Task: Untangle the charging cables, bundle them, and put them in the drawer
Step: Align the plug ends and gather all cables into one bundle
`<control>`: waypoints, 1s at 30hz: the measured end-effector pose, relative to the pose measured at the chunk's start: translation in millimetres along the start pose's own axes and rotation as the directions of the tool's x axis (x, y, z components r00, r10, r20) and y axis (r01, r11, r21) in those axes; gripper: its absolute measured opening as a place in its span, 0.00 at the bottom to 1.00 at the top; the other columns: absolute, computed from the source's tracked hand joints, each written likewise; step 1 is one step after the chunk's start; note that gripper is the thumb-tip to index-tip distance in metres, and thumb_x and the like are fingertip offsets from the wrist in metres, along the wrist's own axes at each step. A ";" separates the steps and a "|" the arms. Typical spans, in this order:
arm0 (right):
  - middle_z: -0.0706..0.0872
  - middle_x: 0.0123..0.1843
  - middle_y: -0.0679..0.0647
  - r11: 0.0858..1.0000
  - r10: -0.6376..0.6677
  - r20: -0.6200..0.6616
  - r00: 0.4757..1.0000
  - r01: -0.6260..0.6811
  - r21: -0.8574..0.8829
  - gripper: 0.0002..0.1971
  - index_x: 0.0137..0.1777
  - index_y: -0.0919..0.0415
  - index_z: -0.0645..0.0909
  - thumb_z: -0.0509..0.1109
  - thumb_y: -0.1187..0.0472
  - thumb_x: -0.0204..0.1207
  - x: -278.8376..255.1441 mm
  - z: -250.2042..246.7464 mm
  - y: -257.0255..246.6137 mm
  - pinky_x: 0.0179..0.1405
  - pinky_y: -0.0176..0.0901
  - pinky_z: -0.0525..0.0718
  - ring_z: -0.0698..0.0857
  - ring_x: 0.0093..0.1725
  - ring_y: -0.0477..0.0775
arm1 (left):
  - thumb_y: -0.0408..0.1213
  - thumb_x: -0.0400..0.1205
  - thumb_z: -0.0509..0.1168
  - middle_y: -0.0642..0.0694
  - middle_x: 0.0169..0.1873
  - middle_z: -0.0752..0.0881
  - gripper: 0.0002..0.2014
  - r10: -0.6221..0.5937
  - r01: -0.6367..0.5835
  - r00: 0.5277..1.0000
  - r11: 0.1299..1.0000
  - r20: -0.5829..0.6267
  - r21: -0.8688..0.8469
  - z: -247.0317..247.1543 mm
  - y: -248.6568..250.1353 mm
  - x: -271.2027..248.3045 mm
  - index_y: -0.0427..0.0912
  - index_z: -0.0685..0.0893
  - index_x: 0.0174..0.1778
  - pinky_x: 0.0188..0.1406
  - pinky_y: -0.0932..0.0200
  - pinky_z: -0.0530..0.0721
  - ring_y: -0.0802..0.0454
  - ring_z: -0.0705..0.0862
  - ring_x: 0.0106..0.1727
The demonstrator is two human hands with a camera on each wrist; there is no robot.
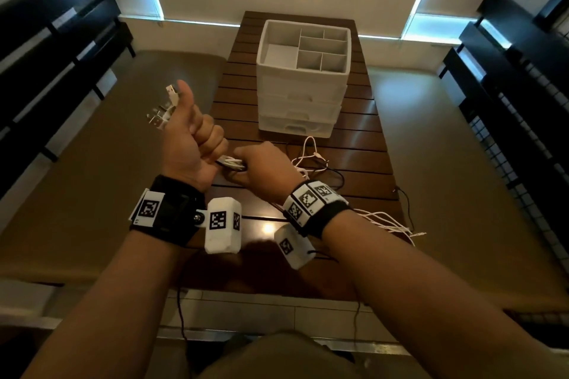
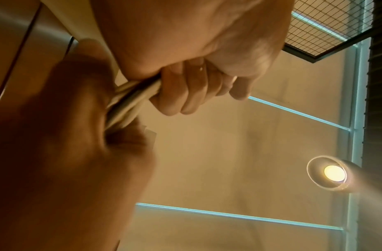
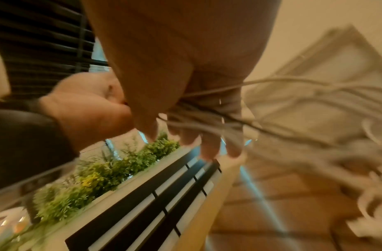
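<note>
My left hand (image 1: pixel 197 135) grips a bundle of white charging cables (image 1: pixel 231 162), thumb up, and several USB plugs (image 1: pixel 164 108) stick out past the thumb. Just to its right, my right hand (image 1: pixel 264 164) is closed around the same bundle (image 2: pixel 132 100). In the right wrist view the cables (image 3: pixel 209 117) run through that hand's curled fingers (image 3: pixel 209 149) and fan out to the right. Loose white cable ends (image 1: pixel 388 224) trail behind the right wrist. More white and black cable (image 1: pixel 311 160) lies on the wooden table (image 1: pixel 363 138). A white drawer unit (image 1: pixel 301 80) stands beyond, its drawers closed.
The drawer unit's top is an open tray with dividers (image 1: pixel 320 49). A black cable (image 1: pixel 406 203) hangs over the table's right edge. Dark benches (image 1: pixel 55 49) flank the table on both sides. A planter with green leaves (image 3: pixel 104 173) shows in the right wrist view.
</note>
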State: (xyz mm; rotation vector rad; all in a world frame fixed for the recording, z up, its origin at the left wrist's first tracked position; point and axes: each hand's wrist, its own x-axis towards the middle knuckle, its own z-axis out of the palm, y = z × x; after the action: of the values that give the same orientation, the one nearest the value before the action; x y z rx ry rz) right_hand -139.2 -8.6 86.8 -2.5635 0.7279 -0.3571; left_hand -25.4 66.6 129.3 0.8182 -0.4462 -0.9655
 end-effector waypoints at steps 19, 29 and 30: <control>0.89 0.41 0.57 0.757 0.627 0.123 0.770 -0.563 -0.333 0.12 0.44 0.58 0.90 0.71 0.50 0.79 -120.4 -1.7 191.3 0.38 0.46 0.83 0.88 0.42 0.62 | 0.41 0.88 0.63 0.55 0.16 0.56 0.29 -0.068 0.065 0.997 0.991 -0.019 -0.117 -16.6 -1.0 6.1 0.51 0.56 0.23 0.12 0.63 0.57 0.57 0.53 0.16; 0.88 0.55 0.46 0.885 0.430 0.478 0.766 -0.463 -0.052 0.33 0.60 0.47 0.83 0.72 0.22 0.69 -106.4 -17.1 172.7 0.53 0.47 0.87 0.88 0.54 0.49 | 0.43 0.88 0.65 0.54 0.17 0.54 0.29 -0.066 0.062 0.997 0.996 -0.050 -0.070 -54.7 12.2 12.9 0.52 0.51 0.29 0.10 0.63 0.57 0.58 0.53 0.15; 0.86 0.61 0.44 0.871 0.381 0.491 0.784 -0.483 0.094 0.36 0.68 0.47 0.80 0.72 0.23 0.68 -103.7 -28.1 166.1 0.60 0.49 0.85 0.86 0.59 0.48 | 0.43 0.88 0.64 0.54 0.17 0.54 0.29 -0.071 0.067 0.996 0.996 -0.059 -0.067 -59.4 11.8 12.0 0.52 0.51 0.29 0.10 0.63 0.56 0.58 0.53 0.15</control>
State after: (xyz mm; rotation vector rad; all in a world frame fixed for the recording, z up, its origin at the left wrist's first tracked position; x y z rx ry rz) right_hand -306.9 -87.8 17.8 -2.0644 0.9969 0.3035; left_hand 26.5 84.2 101.1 0.8066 -0.3343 -1.0110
